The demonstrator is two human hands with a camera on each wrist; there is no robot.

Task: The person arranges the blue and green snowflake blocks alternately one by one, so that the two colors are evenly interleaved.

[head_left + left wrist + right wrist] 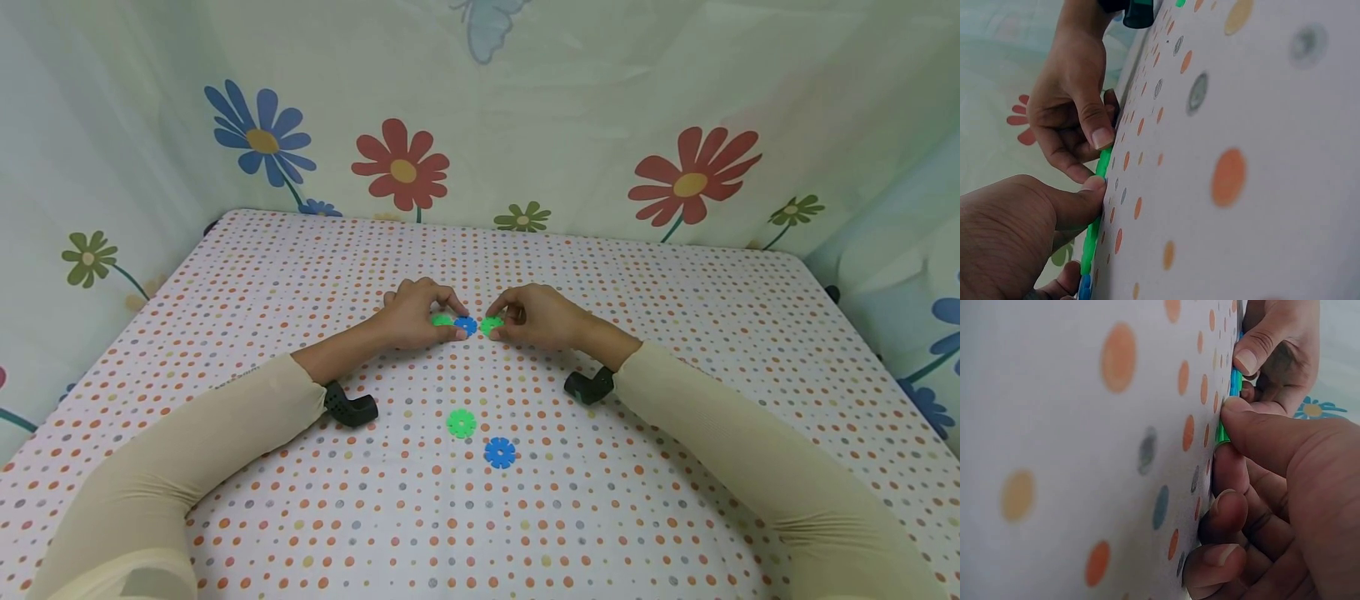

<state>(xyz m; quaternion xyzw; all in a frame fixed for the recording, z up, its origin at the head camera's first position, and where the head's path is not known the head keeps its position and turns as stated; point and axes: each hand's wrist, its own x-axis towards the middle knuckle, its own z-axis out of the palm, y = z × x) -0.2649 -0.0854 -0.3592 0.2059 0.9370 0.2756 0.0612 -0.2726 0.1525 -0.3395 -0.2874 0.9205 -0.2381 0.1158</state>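
Observation:
Just beyond the table's middle, my left hand [411, 317] pinches a blue notched disc [466, 326] between thumb and forefinger. Joined in line on its left is a green notched disc [442, 319], partly covered by that hand. Facing it, my right hand [546, 318] pinches another green disc [492, 324], whose edge comes up to the blue one; whether their notches interlock I cannot tell. The left wrist view shows a further blue piece [1085, 286] behind the left hand's green disc [1090, 247]. Seen edge-on, the right hand's green disc [1222, 432] is low against the tabletop.
Nearer the front, a loose green disc [461, 423] and a loose blue disc [500, 452] lie flat on the dotted tablecloth [390, 517]. A flower-print curtain [540, 108] hangs behind the table and at its sides. Black devices sit at both wrists.

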